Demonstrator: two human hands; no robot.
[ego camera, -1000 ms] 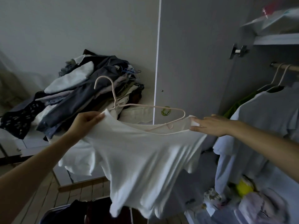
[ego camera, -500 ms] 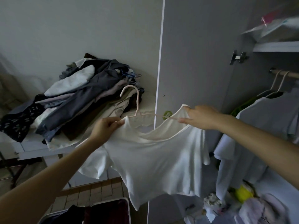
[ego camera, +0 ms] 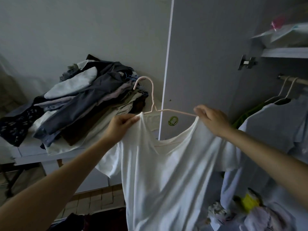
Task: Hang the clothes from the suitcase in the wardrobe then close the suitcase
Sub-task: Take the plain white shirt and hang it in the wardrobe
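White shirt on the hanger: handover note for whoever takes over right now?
Left hand pinches the white shirt at its left shoulder. Right hand grips the right shoulder on the pink hanger.
Shirt is threaded on the hanger, held in front of the wardrobe door, hook up.
Rod at right already carries hung clothes.
Left: settle the shoulders, hook onto the rod, hang whatever remains, close the suitcase, barely in view at the bottom edge.

White T-shirt (ego camera: 166, 172) draped on pale pink hanger (ego camera: 152, 97), hook upright
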